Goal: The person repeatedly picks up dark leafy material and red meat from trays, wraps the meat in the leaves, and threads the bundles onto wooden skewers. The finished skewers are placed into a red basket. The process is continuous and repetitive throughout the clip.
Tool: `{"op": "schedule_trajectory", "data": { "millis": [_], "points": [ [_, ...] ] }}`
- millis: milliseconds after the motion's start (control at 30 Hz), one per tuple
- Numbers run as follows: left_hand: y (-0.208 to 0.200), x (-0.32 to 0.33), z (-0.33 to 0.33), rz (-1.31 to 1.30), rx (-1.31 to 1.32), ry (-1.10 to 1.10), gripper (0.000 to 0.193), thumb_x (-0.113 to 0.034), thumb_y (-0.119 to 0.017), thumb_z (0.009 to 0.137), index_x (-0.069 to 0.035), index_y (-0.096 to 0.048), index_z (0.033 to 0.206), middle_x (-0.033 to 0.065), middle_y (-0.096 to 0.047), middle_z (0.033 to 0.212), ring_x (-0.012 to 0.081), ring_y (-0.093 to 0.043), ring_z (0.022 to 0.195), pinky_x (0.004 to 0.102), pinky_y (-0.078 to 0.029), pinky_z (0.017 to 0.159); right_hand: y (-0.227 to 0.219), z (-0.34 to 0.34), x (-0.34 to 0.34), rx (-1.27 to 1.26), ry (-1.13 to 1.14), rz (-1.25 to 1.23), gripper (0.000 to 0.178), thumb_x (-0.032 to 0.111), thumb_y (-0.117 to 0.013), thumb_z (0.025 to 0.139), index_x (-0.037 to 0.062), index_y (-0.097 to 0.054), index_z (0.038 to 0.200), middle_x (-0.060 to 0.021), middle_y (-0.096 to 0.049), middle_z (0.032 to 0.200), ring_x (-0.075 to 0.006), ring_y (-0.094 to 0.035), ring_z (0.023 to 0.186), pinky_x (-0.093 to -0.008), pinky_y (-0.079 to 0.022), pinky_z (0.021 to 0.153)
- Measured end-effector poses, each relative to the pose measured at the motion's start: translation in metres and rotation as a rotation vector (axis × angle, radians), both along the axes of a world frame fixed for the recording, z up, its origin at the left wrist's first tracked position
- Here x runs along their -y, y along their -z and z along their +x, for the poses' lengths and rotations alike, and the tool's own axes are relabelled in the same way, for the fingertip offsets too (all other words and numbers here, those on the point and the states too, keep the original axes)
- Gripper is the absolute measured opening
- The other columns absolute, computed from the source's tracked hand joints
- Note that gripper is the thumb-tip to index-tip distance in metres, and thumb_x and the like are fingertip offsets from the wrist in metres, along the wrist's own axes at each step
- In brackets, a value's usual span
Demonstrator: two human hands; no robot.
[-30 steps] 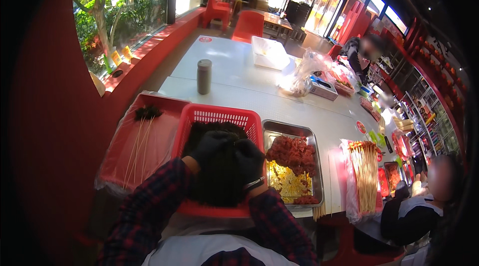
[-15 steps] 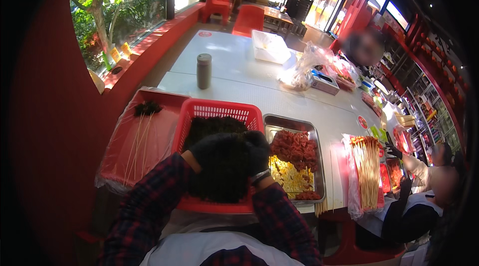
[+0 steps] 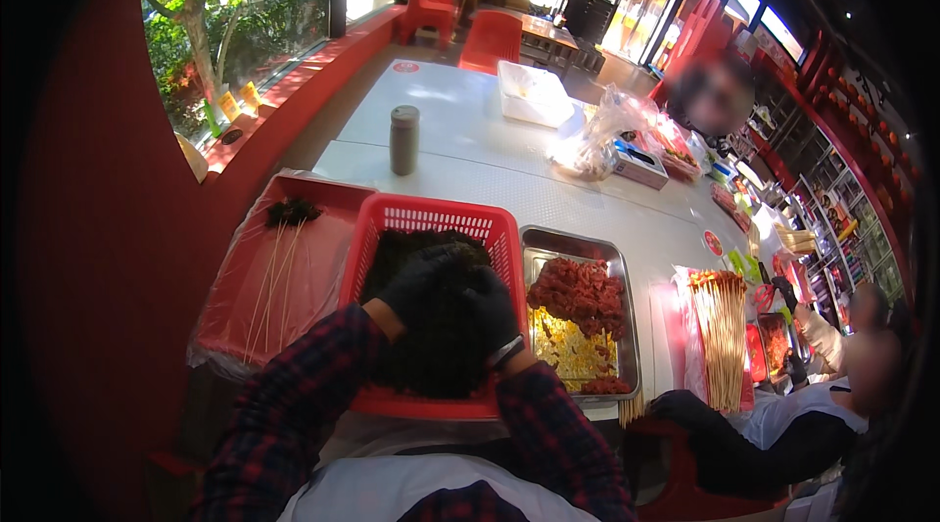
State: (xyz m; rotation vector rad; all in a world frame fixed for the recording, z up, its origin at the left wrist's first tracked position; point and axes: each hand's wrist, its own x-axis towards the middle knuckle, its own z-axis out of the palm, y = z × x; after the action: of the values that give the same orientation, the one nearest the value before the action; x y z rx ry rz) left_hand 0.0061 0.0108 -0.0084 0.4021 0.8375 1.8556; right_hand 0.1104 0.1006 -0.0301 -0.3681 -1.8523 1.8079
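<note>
A red plastic basket (image 3: 499,218) in front of me holds a heap of dark green, leafy-looking food (image 3: 431,355). Both my hands wear black gloves and work over that heap. My left hand (image 3: 423,285) lies on its upper middle, fingers bent inward toward the other hand. Close beside it, at the basket's right side, my right hand (image 3: 492,311) has its fingers curled in. Black gloves blend into the dark heap, so what the fingertips pinch is hidden. In a plastic-lined red tray (image 3: 328,297) at left lie several thin skewers (image 3: 277,272) with dark green clumps at their far ends.
Right of the basket stands a metal tray (image 3: 632,326) of red meat pieces and yellow food. Farther right are loaded skewers (image 3: 720,341) and a co-worker's dark sleeve (image 3: 774,439). A grey-green canister (image 3: 403,140), white bin (image 3: 534,94) and plastic bags (image 3: 587,145) stand beyond.
My hands have shifted slightly over the heap, the right one lower and a little left. At right, the co-worker's dark arm has swung toward the near end of the skewers.
</note>
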Motion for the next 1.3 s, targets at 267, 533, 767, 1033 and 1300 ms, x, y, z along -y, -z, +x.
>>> {"op": "schedule_trajectory", "data": {
  "millis": [267, 533, 767, 1033, 1300],
  "points": [
    [0.029, 0.0, -0.028, -0.219, -0.669, 0.126, 0.021, -0.013, -0.045, 0.088, 0.0, -0.057, 0.1, 0.0078, -0.059, 0.1, 0.0148, -0.055, 0.091, 0.0256, -0.045, 0.08, -0.019, 0.008, 0.002, -0.059, 0.293, 0.222, 0.018, -0.005, -0.054, 0.073, 0.0, -0.057, 0.09, -0.0068, -0.06, 0.083, -0.0151, -0.057, 0.08, -0.0269, -0.046, 0.073],
    [-0.003, 0.008, -0.001, -0.011, -0.09, 0.117, 0.024, -0.012, -0.046, 0.087, 0.0, -0.055, 0.105, 0.0084, -0.058, 0.101, 0.0163, -0.055, 0.091, 0.0272, -0.045, 0.081, -0.008, 0.003, -0.002, -0.135, 0.365, 0.256, 0.021, -0.005, -0.053, 0.074, 0.0009, -0.056, 0.094, -0.0074, -0.06, 0.086, -0.0159, -0.056, 0.084, -0.0271, -0.045, 0.078],
    [0.018, -0.001, 0.002, -0.016, -1.301, -0.279, 0.022, -0.011, -0.046, 0.085, 0.001, -0.055, 0.101, 0.014, -0.054, 0.101, 0.0249, -0.051, 0.094, 0.0324, -0.041, 0.085, -0.013, 0.002, 0.002, -0.055, 0.405, 0.406, 0.023, 0.001, -0.058, 0.074, 0.0002, -0.056, 0.097, -0.0079, -0.061, 0.087, -0.016, -0.058, 0.084, -0.0272, -0.047, 0.075],
    [0.004, -0.003, 0.025, -0.087, -1.647, -0.292, 0.025, -0.016, -0.047, 0.082, 0.0, -0.055, 0.1, 0.0184, -0.052, 0.098, 0.031, -0.048, 0.093, 0.0366, -0.04, 0.082, -0.003, 0.005, -0.008, -0.026, 0.439, 0.41, 0.017, 0.002, -0.056, 0.07, 0.0014, -0.06, 0.086, -0.013, -0.062, 0.077, -0.0202, -0.062, 0.071, -0.0287, -0.048, 0.063],
    [-0.033, 0.015, 0.019, -0.123, -1.145, -0.15, 0.028, -0.005, -0.054, 0.078, 0.0, -0.053, 0.105, 0.0165, -0.053, 0.105, 0.0228, -0.054, 0.095, 0.0305, -0.043, 0.081, -0.023, 0.015, -0.011, -0.08, 0.306, 0.085, 0.017, -0.002, -0.049, 0.071, -0.0015, -0.062, 0.082, -0.0078, -0.063, 0.076, -0.0148, -0.059, 0.072, -0.025, -0.048, 0.066]
  ]
}}
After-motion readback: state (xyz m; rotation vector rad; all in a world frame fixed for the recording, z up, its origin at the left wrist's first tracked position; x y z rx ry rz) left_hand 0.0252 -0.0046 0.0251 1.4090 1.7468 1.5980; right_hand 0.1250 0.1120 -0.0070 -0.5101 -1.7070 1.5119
